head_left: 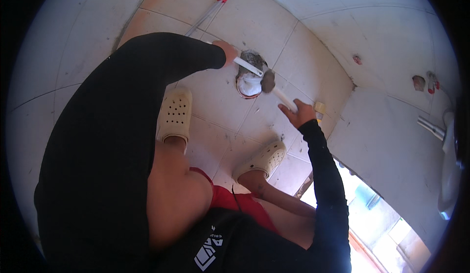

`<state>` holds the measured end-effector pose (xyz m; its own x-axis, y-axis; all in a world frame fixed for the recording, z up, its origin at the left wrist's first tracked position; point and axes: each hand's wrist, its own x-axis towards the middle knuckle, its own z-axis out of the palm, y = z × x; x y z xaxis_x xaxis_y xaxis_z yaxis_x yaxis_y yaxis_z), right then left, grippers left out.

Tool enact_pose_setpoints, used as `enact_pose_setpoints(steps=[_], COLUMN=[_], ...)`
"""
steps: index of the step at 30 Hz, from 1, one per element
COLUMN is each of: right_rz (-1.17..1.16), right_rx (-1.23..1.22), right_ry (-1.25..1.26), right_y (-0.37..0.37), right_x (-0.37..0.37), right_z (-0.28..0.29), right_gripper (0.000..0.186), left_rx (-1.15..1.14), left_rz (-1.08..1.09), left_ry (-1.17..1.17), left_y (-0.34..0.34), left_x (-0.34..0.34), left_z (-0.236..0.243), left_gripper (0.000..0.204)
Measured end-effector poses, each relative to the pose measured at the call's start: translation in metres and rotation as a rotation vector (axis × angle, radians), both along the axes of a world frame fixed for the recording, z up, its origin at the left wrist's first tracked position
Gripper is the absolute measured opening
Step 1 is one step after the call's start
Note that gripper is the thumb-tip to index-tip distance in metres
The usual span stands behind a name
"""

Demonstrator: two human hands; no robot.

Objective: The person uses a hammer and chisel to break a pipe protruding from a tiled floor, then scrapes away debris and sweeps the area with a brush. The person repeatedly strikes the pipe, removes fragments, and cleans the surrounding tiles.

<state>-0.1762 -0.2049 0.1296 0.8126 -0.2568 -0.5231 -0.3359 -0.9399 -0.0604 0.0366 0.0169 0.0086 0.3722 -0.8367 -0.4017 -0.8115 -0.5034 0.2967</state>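
Note:
My left hand (227, 54) is closed around a flat, pale bar (248, 66) with a small hole near its end. The bar reaches over a rough hole (251, 56) broken into the tiled floor. At the near side of that hole sits a round drain opening (249, 86) with white inside and a reddish rim. My right hand (301, 113) grips the light handle of a hammer (283, 98). Its dark head is just right of the bar's tip; whether they touch I cannot tell.
A yellowish object (319, 108) lies beyond my right hand. Thin pale rods (213, 10) with a red band lie at the far left. On the right wall are pipe stubs (431, 83) and a metal tube (431, 127). A bright doorway (377, 209) opens lower right. My clogs (176, 112) flank the work spot.

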Motion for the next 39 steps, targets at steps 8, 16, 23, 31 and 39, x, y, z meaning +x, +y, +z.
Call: enact_pose_setpoints(steps=[8, 16, 23, 31, 39], right_rz=[0.081, -0.020, 0.010, -0.070, -0.021], right_rx=[0.191, -0.019, 0.258, 0.116, 0.285], right_ry=[-0.148, -0.096, -0.147, -0.125, -0.326], right_y=[-0.005, -0.005, -0.001, 0.001, 0.002], right_x=[-0.020, -0.013, -0.023, -0.017, -0.031], right_z=[-0.035, -0.076, -0.052, -0.079, -0.071], right_gripper=[0.029, 0.034, 0.028, 0.027, 0.027], left_rx=[-0.007, 0.027, 0.009, -0.010, -0.012], left_rz=[-0.035, -0.022, -0.037, -0.033, -0.033], left_ry=[-0.005, -0.010, -0.004, -0.042, -0.020], left_y=[0.002, -0.002, 0.004, -0.001, 0.002], left_x=[0.006, 0.003, 0.004, 0.003, 0.003], left_z=[-0.001, 0.006, 0.005, 0.008, 0.002], left_gripper=[0.023, 0.019, 0.017, 0.014, 0.011])
